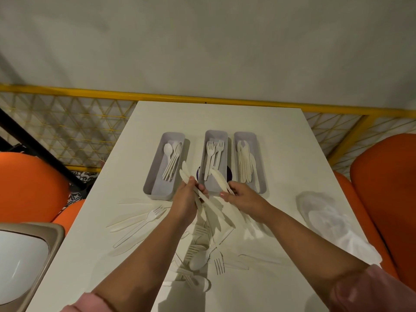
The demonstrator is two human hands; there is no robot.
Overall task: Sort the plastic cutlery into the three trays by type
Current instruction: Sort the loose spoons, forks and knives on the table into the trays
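Note:
Three grey trays stand side by side on the white table [292, 167]: the left tray [155, 176] holds spoons, the middle tray [216, 135] forks, the right tray [255, 140] knives. My left hand [186, 199] grips a bunch of white plastic knives [185, 174] just in front of the left and middle trays. My right hand [243, 197] pinches a single white knife [219, 179] over the near end of the middle tray. Loose forks [155, 215], knives and a spoon [199, 260] lie scattered on the table below my arms.
A crumpled clear plastic bag [333, 224] lies on the table's right side. Orange chairs [387, 183] flank the table. A beige bin with a white lid [24, 255] sits at the lower left. A yellow mesh railing [90, 122] runs behind the table.

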